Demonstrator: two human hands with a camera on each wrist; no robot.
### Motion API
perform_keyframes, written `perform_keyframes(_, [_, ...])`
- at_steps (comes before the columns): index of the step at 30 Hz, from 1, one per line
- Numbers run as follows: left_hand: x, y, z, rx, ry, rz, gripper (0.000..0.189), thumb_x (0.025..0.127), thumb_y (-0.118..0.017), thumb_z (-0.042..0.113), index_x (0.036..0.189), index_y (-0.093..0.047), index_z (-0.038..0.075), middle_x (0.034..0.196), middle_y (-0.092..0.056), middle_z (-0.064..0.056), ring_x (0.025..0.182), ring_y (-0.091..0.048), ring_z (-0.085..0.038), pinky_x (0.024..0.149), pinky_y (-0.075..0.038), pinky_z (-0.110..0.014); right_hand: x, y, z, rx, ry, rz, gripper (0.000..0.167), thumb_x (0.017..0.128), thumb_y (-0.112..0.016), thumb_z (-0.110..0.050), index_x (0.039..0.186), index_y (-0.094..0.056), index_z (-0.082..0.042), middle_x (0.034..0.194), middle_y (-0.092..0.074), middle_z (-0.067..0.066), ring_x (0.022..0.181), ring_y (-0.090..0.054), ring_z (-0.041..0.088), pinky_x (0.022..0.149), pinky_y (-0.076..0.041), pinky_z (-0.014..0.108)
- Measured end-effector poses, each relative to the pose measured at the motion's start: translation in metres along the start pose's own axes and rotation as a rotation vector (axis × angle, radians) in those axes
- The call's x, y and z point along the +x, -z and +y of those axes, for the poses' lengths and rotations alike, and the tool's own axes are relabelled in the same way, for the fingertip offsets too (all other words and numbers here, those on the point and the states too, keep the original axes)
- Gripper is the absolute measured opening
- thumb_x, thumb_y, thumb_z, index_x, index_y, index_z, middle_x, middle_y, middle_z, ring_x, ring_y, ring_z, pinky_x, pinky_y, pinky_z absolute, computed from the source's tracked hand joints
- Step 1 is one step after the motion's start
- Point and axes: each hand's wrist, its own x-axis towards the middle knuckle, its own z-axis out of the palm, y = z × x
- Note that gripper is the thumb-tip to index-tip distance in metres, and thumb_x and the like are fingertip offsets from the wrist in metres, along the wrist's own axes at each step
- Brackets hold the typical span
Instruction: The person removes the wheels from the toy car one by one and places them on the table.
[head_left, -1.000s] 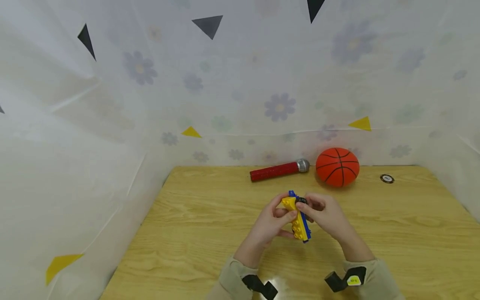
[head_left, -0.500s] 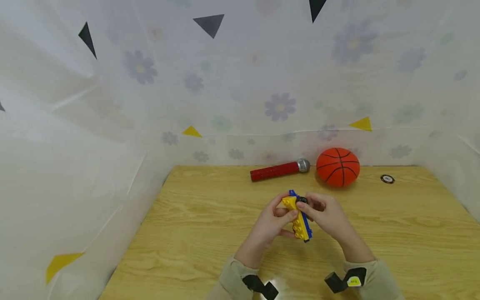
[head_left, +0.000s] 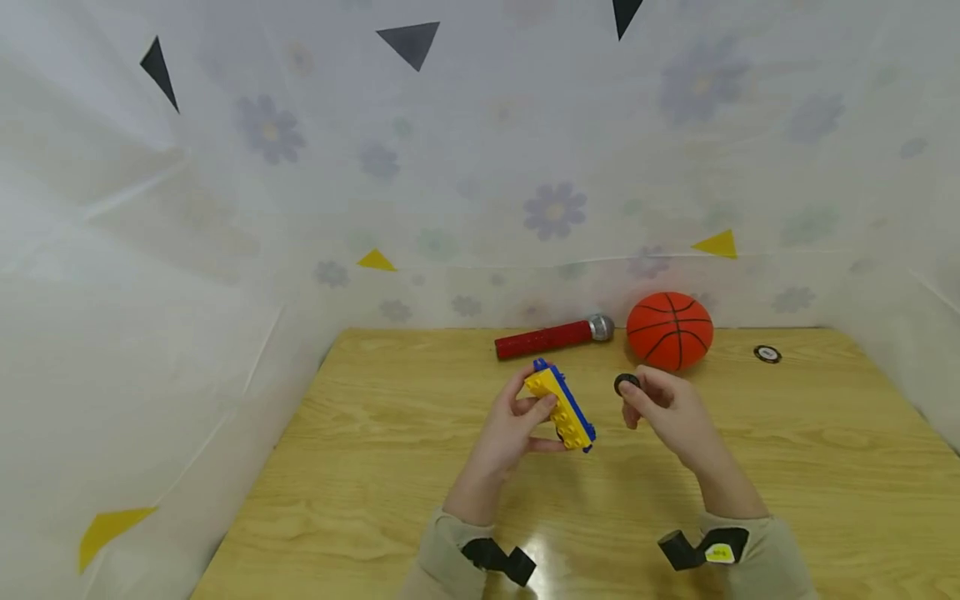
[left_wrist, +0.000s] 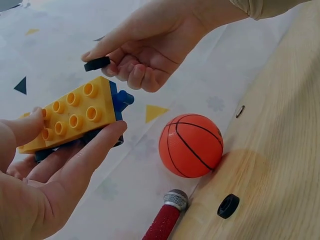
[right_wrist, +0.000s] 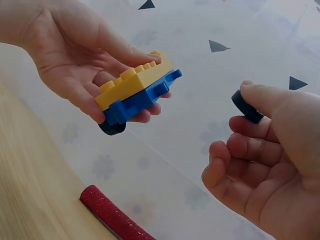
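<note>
A toy car (head_left: pixel 561 410) with a studded yellow block on a blue base is gripped in my left hand (head_left: pixel 510 433), thumb on the studs and fingers beneath. Bare blue pegs (right_wrist: pixel 161 89) stick out of its side facing my right hand. A black wheel (right_wrist: pixel 112 128) shows under the car's other side in the right wrist view. My right hand (head_left: pixel 678 417) pinches a loose black wheel (head_left: pixel 627 384) by thumb and finger, apart from the car. In the left wrist view another black wheel (left_wrist: pixel 228 206) is on the table; the head view does not show it.
Along the back of the wooden table (head_left: pixel 360 467) lie a red microphone (head_left: pixel 551 337), an orange basketball (head_left: pixel 670 331) and a black-and-white round chip (head_left: pixel 767 354). White patterned sheeting (head_left: pixel 465 167) rises behind and to the sides.
The wheel in my right hand was against the car's side and is now away from it, to the right. My left hand has shifted left and slightly up with the car.
</note>
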Motion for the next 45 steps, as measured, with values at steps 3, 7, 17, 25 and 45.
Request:
perform_keyframes(3, [0.001, 0.0, 0.001, -0.01, -0.011, 0.002, 0.05, 0.1, -0.059, 0.019, 0.147, -0.042, 0.025, 0.113, -0.069, -0.014, 0.098, -0.067, -0.02, 0.068, -0.062, -0.045, 0.0, 0.002, 0.001, -0.015, -0.019, -0.008, 0.02, 0.102, -0.056, -0.015, 0.088, -0.059, -0.001, 0.066, -0.062, 0.0, 0.062, -0.062, 0.015, 0.064, -0.052, 0.025])
perform_keyframes(7, [0.001, 0.0, 0.002, -0.015, -0.018, -0.003, 0.052, 0.1, -0.059, 0.02, 0.148, -0.042, 0.025, 0.112, -0.069, -0.012, 0.098, -0.067, -0.018, 0.069, -0.062, -0.045, -0.001, 0.005, 0.001, -0.031, -0.046, -0.017, 0.019, 0.102, -0.055, -0.016, 0.093, -0.062, 0.0, 0.07, -0.068, 0.001, 0.066, -0.068, 0.013, 0.071, -0.057, 0.021])
perform_keyframes(17, [0.001, -0.003, 0.004, -0.015, -0.021, -0.002, 0.052, 0.1, -0.058, 0.017, 0.149, -0.042, 0.026, 0.116, -0.068, -0.016, 0.097, -0.067, -0.018, 0.068, -0.062, -0.043, 0.0, 0.013, 0.007, 0.005, -0.103, -0.061, 0.025, 0.104, -0.053, -0.016, 0.104, -0.062, 0.006, 0.084, -0.073, 0.013, 0.074, -0.072, 0.011, 0.069, -0.061, 0.027])
perform_keyframes(25, [0.001, -0.002, 0.004, 0.019, -0.014, 0.013, 0.052, 0.101, -0.057, 0.016, 0.15, -0.041, 0.025, 0.12, -0.067, -0.02, 0.1, -0.067, -0.019, 0.07, -0.062, -0.044, 0.0, 0.021, 0.013, 0.024, -0.169, -0.042, 0.035, 0.103, -0.055, -0.017, 0.123, -0.058, 0.011, 0.104, -0.071, 0.028, 0.084, -0.072, 0.004, 0.072, -0.062, 0.026])
perform_keyframes(45, [-0.004, 0.001, 0.009, 0.036, -0.044, 0.019, 0.055, 0.101, -0.058, 0.015, 0.152, -0.038, 0.022, 0.12, -0.065, -0.022, 0.104, -0.067, -0.023, 0.073, -0.062, -0.047, 0.002, 0.037, 0.04, -0.204, -0.215, -0.167, 0.027, 0.096, -0.06, 0.0, 0.123, -0.059, 0.0, 0.083, -0.064, 0.012, 0.071, -0.065, 0.014, 0.066, -0.057, 0.029])
